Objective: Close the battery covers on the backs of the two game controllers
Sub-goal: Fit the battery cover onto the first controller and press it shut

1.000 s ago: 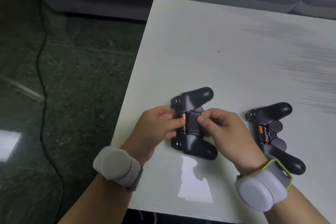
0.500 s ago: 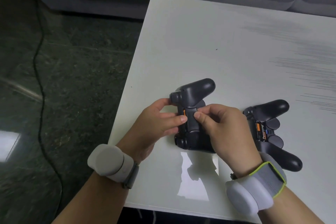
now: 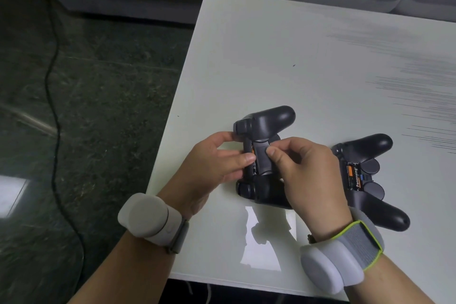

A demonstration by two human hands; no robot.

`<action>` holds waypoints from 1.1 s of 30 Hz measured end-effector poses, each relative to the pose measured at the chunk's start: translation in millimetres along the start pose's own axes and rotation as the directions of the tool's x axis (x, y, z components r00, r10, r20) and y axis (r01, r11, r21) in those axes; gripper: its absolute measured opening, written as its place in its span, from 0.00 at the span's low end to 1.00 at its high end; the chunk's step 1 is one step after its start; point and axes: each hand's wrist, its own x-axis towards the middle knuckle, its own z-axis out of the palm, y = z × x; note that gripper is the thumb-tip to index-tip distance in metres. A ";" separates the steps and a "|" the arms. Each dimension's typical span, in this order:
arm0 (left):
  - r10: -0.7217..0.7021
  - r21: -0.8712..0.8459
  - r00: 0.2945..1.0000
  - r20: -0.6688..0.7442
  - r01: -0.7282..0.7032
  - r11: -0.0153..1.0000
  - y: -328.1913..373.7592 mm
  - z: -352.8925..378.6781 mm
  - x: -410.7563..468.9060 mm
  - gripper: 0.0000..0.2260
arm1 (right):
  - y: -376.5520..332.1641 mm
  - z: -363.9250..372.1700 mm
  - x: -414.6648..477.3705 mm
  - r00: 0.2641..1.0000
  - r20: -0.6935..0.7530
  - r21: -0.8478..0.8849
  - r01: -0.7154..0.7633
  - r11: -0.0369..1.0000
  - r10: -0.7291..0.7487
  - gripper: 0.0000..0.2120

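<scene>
Head view: both hands, left hand (image 3: 217,163) and right hand (image 3: 303,168), pinch the battery cover (image 3: 262,159) onto the first controller (image 3: 265,123); next, likely press it flush.

A black controller (image 3: 265,153) lies back-up at frame centre, its dark battery cover (image 3: 262,159) seated askew with an orange battery edge still showing, while a second black controller (image 3: 367,180) at right lies back-up with batteries exposed.

Our left hand (image 3: 212,163) curled, fingertips (image 3: 249,157) pointing right. Our right hand (image 3: 306,175) bent at wrist, thumb and forefinger (image 3: 271,150) pinched, nearly meeting left fingertips. Both forearms angled inward.
</scene>
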 end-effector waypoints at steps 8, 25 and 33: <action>-0.005 -0.021 1.000 0.012 0.005 1.000 1.1 0.8 -1.7 0.17 | -1.6 1.9 -1.1 1.000 0.001 -0.023 -0.020 1.000 0.020 0.05; -0.002 0.006 0.998 0.063 0.002 1.000 0.4 1.2 -1.4 0.19 | 4.0 -4.1 2.9 0.998 0.058 -0.072 -0.010 0.997 0.014 0.09; -0.031 0.030 0.989 0.148 0.026 0.999 1.6 -5.4 -1.3 0.16 | 14.0 -9.3 13.7 0.892 0.415 0.269 -0.309 0.912 0.180 0.22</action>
